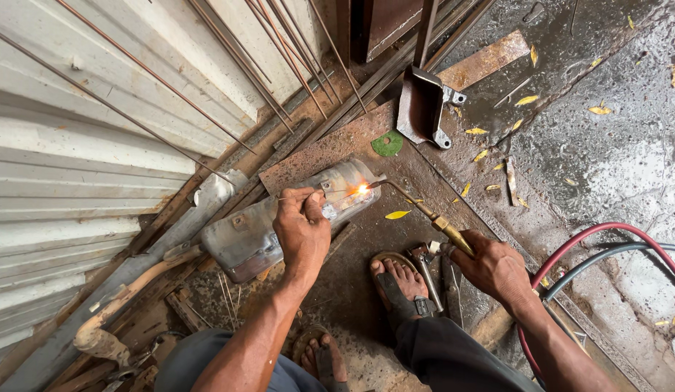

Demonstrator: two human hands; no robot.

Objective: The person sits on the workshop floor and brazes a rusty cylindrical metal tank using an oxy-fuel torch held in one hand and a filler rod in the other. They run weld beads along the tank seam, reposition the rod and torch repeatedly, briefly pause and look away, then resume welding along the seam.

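Right hand (495,270) is wrapped around the brass handle of a gas torch (432,215), with the thin neck reaching far-left to a bright little flame (363,189). Red and dark hoses (606,243) run off to the right from under that wrist. Left hand (302,231) is pinching a thin filler rod (330,193) between thumb and fingers, tip pointed right at the flame. Both meet on a silvery, scorched muffler (279,221) lying on a rusty steel plate (337,145) on the floor, its pipe (127,290) curving off to the near left. Sandalled feet (399,279) sit just near of the muffler, pliers (424,265) beside the right foot. Corrugated shutter (83,145) on the left with thin rods leaning on it, and a rusty metal bracket (422,107) further off.
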